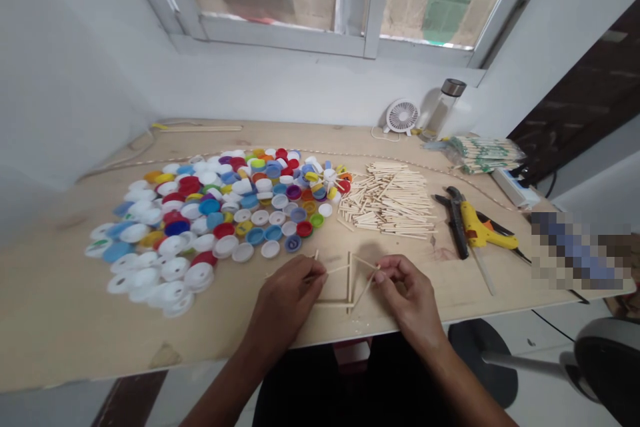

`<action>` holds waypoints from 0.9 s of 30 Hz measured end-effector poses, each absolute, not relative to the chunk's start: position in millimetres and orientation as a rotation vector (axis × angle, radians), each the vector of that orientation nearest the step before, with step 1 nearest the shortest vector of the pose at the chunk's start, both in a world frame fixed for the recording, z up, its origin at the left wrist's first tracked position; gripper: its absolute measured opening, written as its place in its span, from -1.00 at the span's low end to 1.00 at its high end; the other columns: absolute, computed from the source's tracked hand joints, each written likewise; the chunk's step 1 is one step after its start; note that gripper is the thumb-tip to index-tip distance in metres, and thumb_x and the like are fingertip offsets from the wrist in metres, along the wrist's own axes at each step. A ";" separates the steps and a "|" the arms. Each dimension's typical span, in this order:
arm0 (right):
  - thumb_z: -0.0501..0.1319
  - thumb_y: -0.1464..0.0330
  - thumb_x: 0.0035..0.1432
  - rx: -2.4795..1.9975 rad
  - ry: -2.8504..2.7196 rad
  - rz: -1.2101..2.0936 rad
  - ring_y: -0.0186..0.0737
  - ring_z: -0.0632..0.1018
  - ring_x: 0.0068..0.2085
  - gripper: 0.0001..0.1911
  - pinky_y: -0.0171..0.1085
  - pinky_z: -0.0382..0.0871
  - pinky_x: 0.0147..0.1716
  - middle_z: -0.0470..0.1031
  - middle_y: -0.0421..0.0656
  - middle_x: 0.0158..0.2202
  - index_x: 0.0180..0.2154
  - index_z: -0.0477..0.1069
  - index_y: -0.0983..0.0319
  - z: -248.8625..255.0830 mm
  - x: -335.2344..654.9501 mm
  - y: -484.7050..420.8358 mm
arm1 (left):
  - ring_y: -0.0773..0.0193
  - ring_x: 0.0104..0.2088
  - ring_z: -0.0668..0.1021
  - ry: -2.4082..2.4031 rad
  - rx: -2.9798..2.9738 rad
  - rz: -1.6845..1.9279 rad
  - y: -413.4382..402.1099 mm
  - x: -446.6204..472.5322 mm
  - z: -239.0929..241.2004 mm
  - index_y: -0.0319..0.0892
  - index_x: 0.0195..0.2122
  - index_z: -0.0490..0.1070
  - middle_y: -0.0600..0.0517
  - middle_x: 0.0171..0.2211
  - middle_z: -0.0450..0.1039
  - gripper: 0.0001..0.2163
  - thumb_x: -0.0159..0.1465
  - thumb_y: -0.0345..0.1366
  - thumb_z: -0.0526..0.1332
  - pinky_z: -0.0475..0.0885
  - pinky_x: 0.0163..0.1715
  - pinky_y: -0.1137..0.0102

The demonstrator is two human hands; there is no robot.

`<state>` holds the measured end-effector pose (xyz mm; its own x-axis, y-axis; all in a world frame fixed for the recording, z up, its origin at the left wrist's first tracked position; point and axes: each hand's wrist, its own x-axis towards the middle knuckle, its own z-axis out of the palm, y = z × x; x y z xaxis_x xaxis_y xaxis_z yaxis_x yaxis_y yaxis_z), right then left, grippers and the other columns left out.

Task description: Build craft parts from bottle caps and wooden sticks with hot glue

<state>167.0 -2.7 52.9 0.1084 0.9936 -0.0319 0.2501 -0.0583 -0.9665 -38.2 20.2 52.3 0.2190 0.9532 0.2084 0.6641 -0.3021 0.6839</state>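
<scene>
Near the table's front edge, a frame of thin wooden sticks point(349, 285) is stretched between my hands. It has a squarish part on the left and a pointed, triangle-like part on the right. My left hand point(287, 297) pinches the left side of it, covering some of the sticks there. At the tip of the triangle, the thumb and fingers of my right hand point(409, 295) are closed on the sticks. Just beyond the frame lies a pile of loose wooden sticks point(400, 203). A heap of coloured and white bottle caps point(210, 217) spreads to the left.
A yellow glue gun point(477, 223) and black-handled pliers point(456, 230) lie right of the sticks. Further back are a small white fan point(402, 115), a glass bottle point(443, 110), bagged sticks point(485, 152) and a power strip point(516, 188). A cord point(435, 171) crosses the table point(235, 333).
</scene>
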 end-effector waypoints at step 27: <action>0.23 0.27 0.09 -1.454 -1.308 0.996 -0.24 0.52 -0.37 -0.84 -0.31 0.34 -0.32 0.52 -0.19 -0.45 -0.30 0.42 0.22 55.5 158.6 -1.2 | 0.13 -0.28 0.48 1.461 2.283 0.706 46.6 -30.9 47.5 -0.12 -0.41 0.42 0.01 -0.38 0.53 -0.88 0.22 -0.37 0.11 0.32 -0.21 0.21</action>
